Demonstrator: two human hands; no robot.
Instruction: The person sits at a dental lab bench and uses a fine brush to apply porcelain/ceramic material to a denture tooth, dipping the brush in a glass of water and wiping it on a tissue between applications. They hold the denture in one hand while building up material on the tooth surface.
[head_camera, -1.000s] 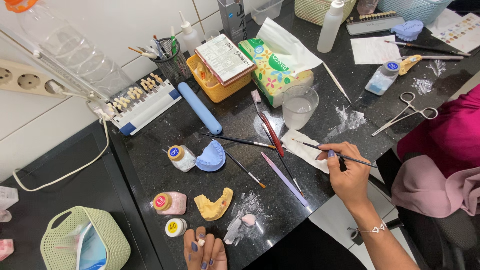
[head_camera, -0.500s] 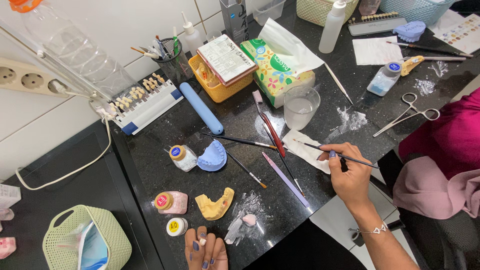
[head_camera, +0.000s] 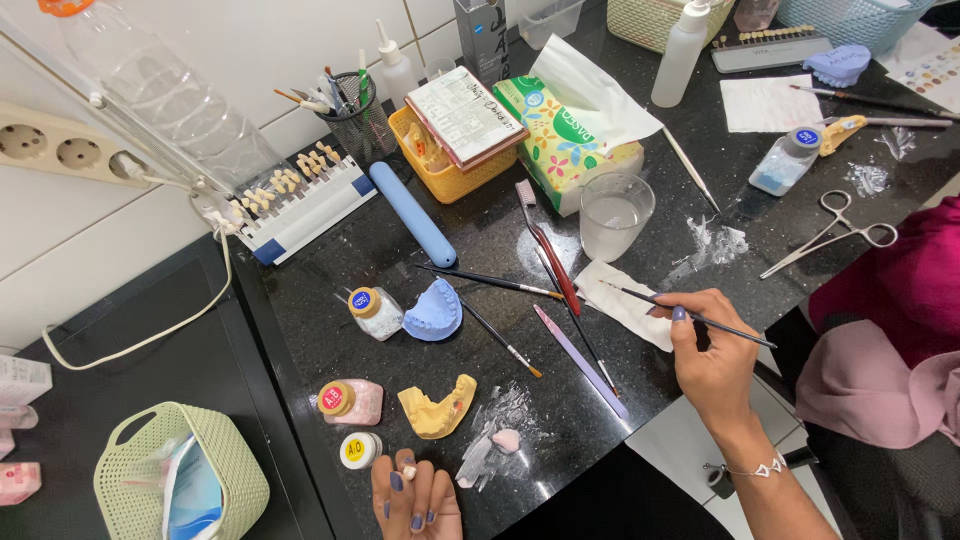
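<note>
- Closest to me, my left hand sits low at the counter's near edge, fingers curled shut around a small pale tooth-like piece pinched at the fingertips. It has hardly shifted over the last second.
- Just beyond it lie a yellow dental cast, a smear of white powder with a pink lump, and two small jars, one pink and one white with a yellow lid.
- My right hand grips a thin brush pen-style, thumb and forefinger closed on the shaft, wrist bent over the counter edge. The brush tip rests at the white tissue; a second ago it sat at much the same spot, so I judge the change as a slight dab or wipe, not a new stroke.
- Between the hands lie a lilac tool and several loose brushes.
- Farther out: a blue dental cast, a water glass, a blue tube.
- Farthest: the tooth shade guide and a yellow tub.
</note>
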